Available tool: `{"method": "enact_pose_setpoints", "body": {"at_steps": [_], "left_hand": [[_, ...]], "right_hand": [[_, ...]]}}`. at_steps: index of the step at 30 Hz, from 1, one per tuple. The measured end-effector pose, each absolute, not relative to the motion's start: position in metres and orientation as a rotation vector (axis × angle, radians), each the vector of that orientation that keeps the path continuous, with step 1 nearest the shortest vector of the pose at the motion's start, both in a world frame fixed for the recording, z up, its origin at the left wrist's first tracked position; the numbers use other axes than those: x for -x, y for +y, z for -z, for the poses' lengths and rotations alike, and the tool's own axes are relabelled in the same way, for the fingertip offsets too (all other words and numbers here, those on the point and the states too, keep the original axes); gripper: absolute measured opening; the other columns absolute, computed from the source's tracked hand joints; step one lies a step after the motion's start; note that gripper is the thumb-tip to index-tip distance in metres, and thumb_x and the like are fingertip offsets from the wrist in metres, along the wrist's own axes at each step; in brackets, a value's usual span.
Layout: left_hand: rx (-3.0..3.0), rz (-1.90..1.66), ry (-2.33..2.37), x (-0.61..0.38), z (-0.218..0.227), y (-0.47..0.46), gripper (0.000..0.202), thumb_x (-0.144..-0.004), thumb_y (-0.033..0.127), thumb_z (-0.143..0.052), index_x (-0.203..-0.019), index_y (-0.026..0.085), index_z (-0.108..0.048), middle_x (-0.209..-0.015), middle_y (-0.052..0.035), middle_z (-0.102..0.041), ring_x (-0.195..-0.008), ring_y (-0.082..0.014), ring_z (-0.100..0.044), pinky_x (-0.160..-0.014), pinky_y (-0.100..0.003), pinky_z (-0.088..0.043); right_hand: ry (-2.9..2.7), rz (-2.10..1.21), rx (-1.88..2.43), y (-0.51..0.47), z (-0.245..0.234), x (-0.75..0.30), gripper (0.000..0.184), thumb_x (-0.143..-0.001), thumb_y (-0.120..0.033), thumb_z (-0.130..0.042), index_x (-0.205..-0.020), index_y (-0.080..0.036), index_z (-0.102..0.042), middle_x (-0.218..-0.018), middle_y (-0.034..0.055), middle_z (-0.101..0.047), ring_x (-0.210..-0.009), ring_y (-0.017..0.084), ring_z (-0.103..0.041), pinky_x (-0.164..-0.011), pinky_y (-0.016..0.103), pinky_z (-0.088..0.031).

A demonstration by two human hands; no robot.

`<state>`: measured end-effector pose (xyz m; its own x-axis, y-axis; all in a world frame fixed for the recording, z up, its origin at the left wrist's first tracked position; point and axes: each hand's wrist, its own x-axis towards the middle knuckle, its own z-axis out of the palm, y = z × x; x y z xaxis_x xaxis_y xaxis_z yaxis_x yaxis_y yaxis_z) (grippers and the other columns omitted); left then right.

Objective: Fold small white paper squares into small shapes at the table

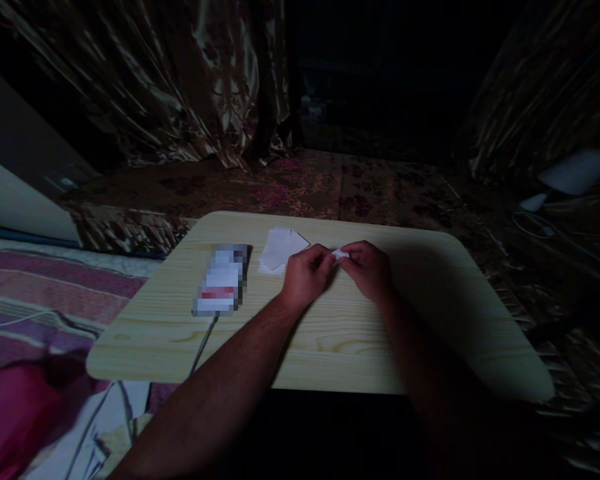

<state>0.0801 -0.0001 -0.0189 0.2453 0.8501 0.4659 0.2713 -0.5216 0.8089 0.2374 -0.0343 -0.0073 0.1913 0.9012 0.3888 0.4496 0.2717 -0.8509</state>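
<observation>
Pinching the paper (341,254) from either side, our left hand (307,275) and right hand (371,268) hold it over the table (340,353), probably so neither edge slips. The sheets (281,250) lie just beside our left hand, perhaps for easy reach. The paper looks small, white and maybe folded; our hands hide part of it.

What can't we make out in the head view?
All in the head view:
White piece: full shape, mostly covered by the left hand and right hand.
Phone: screen content, pixelated.
Paper sheets: exact count, edges too small.
Pink item: full extent, cut off by the left edge.
Background beside the curtain: too dark.
</observation>
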Motion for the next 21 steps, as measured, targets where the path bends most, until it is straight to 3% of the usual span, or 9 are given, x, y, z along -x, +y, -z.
{"method": "enact_pose_setpoints", "body": {"at_steps": [16, 21], "left_hand": [[-1.802, -1.395, 0.984, -0.0824, 0.0164, -0.0023, 0.024, -0.082, 0.037, -0.064, -0.093, 0.019, -0.074, -0.096, -0.0072, -0.075, -0.085, -0.0181, -0.069, -0.078, -0.028, -0.053], [-1.723, -1.411, 0.959, -0.0841, 0.0163, -0.0015, 0.024, -0.081, 0.036, -0.065, -0.093, 0.017, -0.074, -0.090, -0.0068, -0.075, -0.080, -0.0166, -0.068, -0.074, -0.027, -0.053]], "right_hand": [[-1.446, -0.587, 1.320, -0.0360, 0.0081, -0.2332, 0.019, -0.077, -0.035, -0.067, -0.091, -0.023, -0.066, -0.083, 0.0031, -0.074, -0.077, 0.019, -0.071, -0.070, 0.028, -0.055], [-1.400, -0.663, 1.234, -0.0351, 0.0100, -0.2327, 0.020, -0.078, -0.037, -0.067, -0.091, -0.022, -0.065, -0.085, 0.0039, -0.073, -0.078, 0.018, -0.071, -0.071, 0.029, -0.056]]}}
